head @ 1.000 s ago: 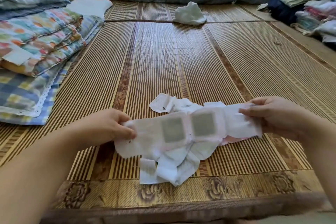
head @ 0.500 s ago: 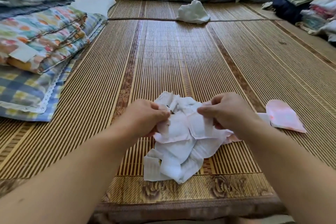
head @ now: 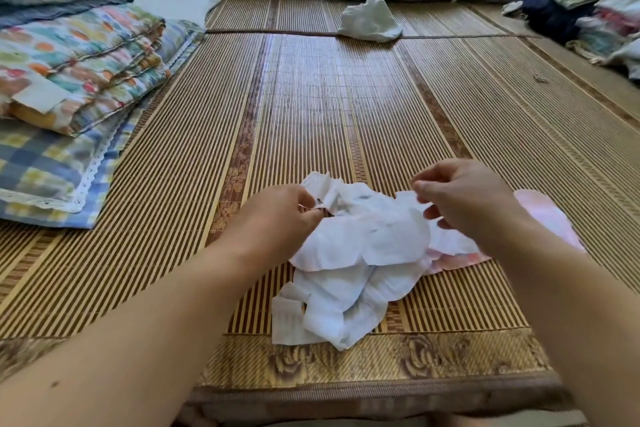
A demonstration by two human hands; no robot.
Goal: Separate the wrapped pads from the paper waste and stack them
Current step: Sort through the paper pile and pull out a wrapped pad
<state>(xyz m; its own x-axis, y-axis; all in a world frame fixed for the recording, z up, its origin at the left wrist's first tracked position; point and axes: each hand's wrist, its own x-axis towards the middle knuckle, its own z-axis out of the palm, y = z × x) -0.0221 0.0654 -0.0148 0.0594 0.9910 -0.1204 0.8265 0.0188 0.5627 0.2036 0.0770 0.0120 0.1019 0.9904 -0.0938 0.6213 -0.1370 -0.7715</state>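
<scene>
A heap of crumpled white paper waste [head: 349, 274] lies on the bamboo mat [head: 311, 107] near its front edge. My left hand [head: 277, 218] pinches the heap's upper left edge. My right hand [head: 464, 198] pinches a white paper flap at the heap's upper right. A pink wrapped pad [head: 550, 218] lies flat on the mat to the right, partly hidden behind my right wrist. Another pink edge [head: 457, 260] peeks out from under the heap's right side.
Folded quilts and a checked pillow [head: 69, 107] are stacked at the left. A crumpled white cloth [head: 370, 21] sits far back on the mat. Bedding runs along the back and clothes are piled at the right [head: 595, 10]. The mat's floral border [head: 346, 357] runs along the front.
A second ago both hands held a long white strip stretched out. They have come together and bunched it onto the heap. A pink pad now shows on the mat to the right.
</scene>
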